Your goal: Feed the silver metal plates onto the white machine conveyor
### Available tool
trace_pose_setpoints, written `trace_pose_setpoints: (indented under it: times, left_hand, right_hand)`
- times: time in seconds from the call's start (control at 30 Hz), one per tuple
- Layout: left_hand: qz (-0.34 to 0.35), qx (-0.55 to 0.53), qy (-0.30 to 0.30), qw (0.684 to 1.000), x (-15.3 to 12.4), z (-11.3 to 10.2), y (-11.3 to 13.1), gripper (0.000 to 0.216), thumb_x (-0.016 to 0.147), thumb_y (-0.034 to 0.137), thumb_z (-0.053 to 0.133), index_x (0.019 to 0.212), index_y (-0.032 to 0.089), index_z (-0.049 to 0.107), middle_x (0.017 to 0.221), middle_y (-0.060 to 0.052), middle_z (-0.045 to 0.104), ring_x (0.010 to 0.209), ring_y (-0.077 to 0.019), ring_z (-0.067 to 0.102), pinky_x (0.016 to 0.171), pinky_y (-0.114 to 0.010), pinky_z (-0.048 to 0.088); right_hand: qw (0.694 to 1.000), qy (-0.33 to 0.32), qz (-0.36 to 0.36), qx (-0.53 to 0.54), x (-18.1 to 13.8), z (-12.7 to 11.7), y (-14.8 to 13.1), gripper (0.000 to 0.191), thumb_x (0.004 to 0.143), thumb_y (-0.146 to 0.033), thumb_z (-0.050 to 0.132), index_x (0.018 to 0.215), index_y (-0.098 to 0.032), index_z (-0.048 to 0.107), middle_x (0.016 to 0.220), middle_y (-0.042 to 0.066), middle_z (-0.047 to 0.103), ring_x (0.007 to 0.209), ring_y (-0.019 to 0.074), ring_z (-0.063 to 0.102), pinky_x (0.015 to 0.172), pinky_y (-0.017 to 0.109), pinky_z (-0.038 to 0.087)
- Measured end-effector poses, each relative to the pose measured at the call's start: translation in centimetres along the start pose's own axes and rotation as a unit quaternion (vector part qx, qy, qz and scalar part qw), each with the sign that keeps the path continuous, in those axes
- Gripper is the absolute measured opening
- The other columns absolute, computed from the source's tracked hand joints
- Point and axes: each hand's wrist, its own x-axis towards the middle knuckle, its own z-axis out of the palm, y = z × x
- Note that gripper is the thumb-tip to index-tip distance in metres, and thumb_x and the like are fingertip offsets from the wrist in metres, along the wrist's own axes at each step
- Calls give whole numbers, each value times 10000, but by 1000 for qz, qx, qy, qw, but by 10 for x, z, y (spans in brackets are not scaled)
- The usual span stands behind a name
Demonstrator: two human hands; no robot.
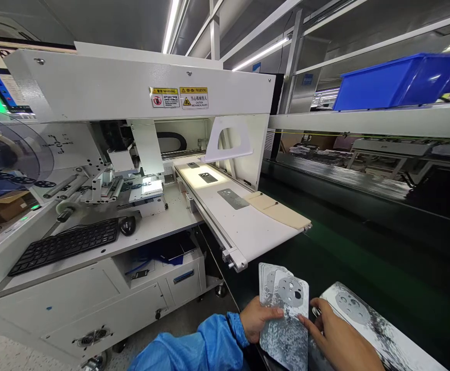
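In my left hand (256, 319) is a small fanned stack of phone back covers (290, 337), grey and white with a mottled pattern and a round camera area at the top. My left thumb presses on the front cover. My right hand (339, 335) is closed at the right edge of these covers, its thumb and fingers pinching there; part of its grip is hidden. Just right of that hand lies a pile of similar covers (364, 309), partly behind my wrist.
A white conveyor (263, 234) runs out of the machine (132, 93), carrying a few dark covers (232, 199). Beyond my hands stretches a dark green belt (344, 247). A keyboard (66, 245) and mouse (127, 225) sit left. A blue bin (383, 85) rests on a rail.
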Motion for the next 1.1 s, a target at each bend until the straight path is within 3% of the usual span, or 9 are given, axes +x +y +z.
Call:
trace_pose_setpoints:
  times: [0.23, 0.37, 0.6, 0.8, 1.1]
  left_hand:
    - [7, -22, 14, 1000, 1, 1, 1, 651, 375, 325, 936, 952, 101, 735, 878, -138, 743, 876, -303, 684, 992, -510, 411]
    - [10, -26, 14, 1000, 0, 2, 1, 659, 365, 340, 939, 945, 101, 736, 870, -138, 743, 874, -307, 685, 995, -519, 409]
    - [14, -36, 9, 999, 0, 2, 2, 653, 392, 323, 935, 973, 108, 727, 905, -141, 742, 926, -318, 679, 1000, -511, 408]
    - [21, -35, -7, 999, 2, -3, -1, 630, 462, 306, 915, 1018, 92, 713, 971, -171, 732, 994, -348, 660, 1006, -524, 393]
    - [21, -45, -28, 998, 0, 2, 4, 623, 445, 301, 925, 998, 105, 719, 965, -159, 735, 989, -333, 662, 1008, -517, 397]
  right_hand:
    - [1000, 18, -1, 9, 3, 4, 3, 483, 894, -511, 279, 1162, -158, 472, 871, 126, 708, 816, 299, 671, 671, 386, 447]
    - [1000, 20, -12, -3, 2, 6, 3, 400, 898, -491, 299, 1052, -187, 507, 819, 112, 699, 772, 283, 671, 632, 353, 432]
    - [999, 10, -16, -43, 0, 4, -4, 248, 926, -435, 343, 896, -225, 470, 738, 76, 669, 733, 260, 659, 605, 319, 399]
    - [998, -3, -25, -55, 1, 6, -5, 143, 942, -322, 363, 861, -230, 437, 793, 69, 673, 771, 240, 657, 614, 312, 398]
    - [998, -11, -22, -59, 4, 6, -8, 202, 951, -368, 392, 835, -221, 469, 843, 93, 684, 822, 258, 664, 624, 316, 409]
